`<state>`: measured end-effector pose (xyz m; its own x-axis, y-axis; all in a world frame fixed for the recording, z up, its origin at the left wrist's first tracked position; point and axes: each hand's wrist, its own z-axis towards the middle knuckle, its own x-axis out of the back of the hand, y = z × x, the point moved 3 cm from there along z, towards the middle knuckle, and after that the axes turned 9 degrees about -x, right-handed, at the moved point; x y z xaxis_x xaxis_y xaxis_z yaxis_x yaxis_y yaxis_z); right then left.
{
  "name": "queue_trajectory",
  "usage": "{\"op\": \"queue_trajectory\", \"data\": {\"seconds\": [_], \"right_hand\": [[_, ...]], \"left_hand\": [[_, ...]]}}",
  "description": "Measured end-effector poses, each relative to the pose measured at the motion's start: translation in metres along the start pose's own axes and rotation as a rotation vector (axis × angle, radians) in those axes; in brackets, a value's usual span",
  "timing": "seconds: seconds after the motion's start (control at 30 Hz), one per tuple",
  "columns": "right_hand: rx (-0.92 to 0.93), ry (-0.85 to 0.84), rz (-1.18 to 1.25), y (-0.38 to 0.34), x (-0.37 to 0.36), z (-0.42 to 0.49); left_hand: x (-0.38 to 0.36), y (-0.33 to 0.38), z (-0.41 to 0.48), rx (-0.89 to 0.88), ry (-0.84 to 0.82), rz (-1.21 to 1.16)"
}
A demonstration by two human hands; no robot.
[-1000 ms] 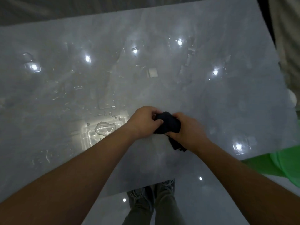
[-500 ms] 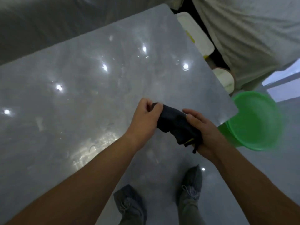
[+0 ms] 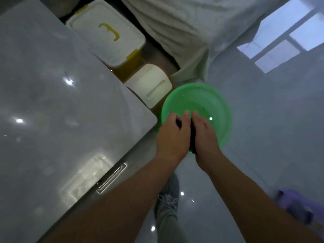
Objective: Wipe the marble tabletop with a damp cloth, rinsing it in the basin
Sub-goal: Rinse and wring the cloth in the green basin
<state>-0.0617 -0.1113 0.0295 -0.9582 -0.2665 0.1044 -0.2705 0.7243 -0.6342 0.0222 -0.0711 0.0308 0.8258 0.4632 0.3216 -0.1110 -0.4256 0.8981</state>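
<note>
Both hands, left hand (image 3: 172, 135) and right hand (image 3: 205, 137), are pressed together around the dark cloth (image 3: 192, 137) above the green basin (image 3: 215, 106), beside the worktop (image 3: 70, 111).

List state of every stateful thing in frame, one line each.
Cloth: bunched, gripped between both hands over the basin.
Left hand: closed on cloth.
Right hand: closed on cloth.
Basin: upright on the floor; water level unclear.
Tabletop: glossy; wetness hard to tell.
Box: lid on, handle flat.
</note>
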Motion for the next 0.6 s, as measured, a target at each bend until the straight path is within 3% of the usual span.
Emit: {"op": "queue_trajectory", "data": {"seconds": [0.27, 0.6], "right_hand": [[-0.07, 0.027, -0.003, 0.002, 0.069, 0.119], [-0.121, 0.03, -0.022, 0.025, 0.081, 0.186]], "left_hand": [[-0.122, -0.03, 0.07, 0.039, -0.074, 0.159], [-0.164, -0.071, 0.105, 0.14, -0.096, 0.152]]}}
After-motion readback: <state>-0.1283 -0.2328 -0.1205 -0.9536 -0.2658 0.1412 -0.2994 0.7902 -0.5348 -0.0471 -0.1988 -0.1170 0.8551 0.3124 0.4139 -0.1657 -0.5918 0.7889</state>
